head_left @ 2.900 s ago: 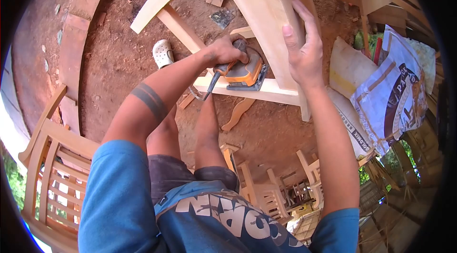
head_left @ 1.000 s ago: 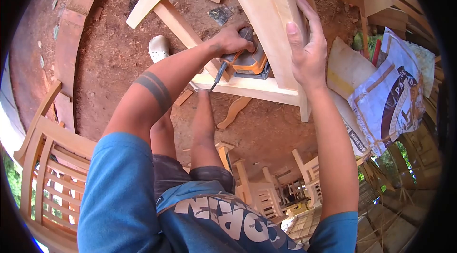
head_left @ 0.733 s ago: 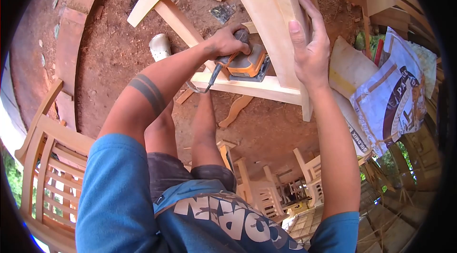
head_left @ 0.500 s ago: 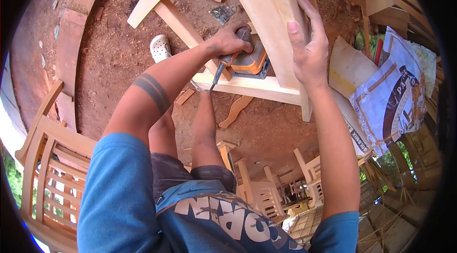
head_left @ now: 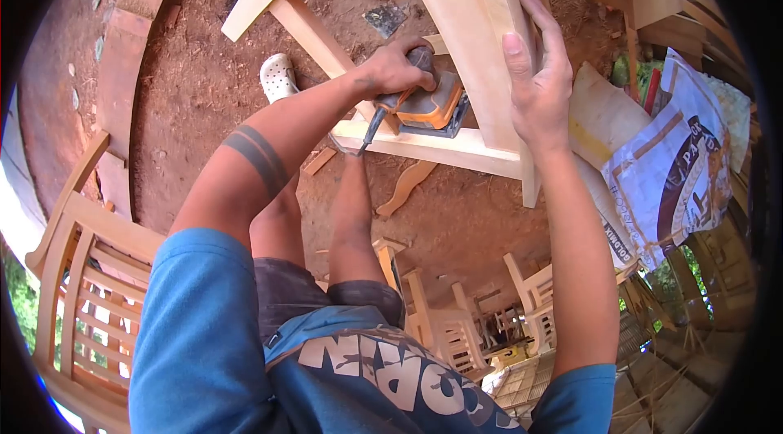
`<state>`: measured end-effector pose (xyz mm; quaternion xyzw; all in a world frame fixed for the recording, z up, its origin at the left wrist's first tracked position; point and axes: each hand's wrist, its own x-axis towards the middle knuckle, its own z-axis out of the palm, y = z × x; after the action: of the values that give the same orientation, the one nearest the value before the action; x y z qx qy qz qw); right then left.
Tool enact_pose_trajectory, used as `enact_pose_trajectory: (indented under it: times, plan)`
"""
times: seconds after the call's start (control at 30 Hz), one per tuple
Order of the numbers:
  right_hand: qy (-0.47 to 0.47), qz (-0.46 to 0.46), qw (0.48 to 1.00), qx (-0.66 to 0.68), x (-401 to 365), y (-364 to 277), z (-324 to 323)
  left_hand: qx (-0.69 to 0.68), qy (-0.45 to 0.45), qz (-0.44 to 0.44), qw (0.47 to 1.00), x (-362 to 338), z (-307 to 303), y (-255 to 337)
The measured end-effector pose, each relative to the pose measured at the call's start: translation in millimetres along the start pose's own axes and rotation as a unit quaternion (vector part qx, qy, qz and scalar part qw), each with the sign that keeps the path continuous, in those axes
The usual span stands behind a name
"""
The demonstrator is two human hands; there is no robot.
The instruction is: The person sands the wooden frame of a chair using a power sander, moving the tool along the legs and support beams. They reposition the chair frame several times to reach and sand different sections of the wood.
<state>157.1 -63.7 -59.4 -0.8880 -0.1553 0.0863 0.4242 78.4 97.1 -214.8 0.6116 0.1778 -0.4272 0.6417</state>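
Fingers of the left hand grip the orange sander at the pale rail; the right hand, fingers and thumb parted, rests along the curved board. Smoothing seems underway; the next stroke calls for even pressure. Farther off sits a printed sack.

Dirt floor, slatted chair, perhaps greenery.
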Motion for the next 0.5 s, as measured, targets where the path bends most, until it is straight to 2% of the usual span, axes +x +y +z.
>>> enact_pose_trajectory:
  times: [0.17, 0.5]
  plan:
    - [-0.001, -0.008, 0.999, -0.039, 0, 0, -2, -0.003, 0.014, 0.011, 1.000, 5, 0, -5]
    - [0.004, 0.000, 1.000, -0.010, 0, -1, -1, 0.048, -0.069, -0.034, 0.996, -32, -10, 4]
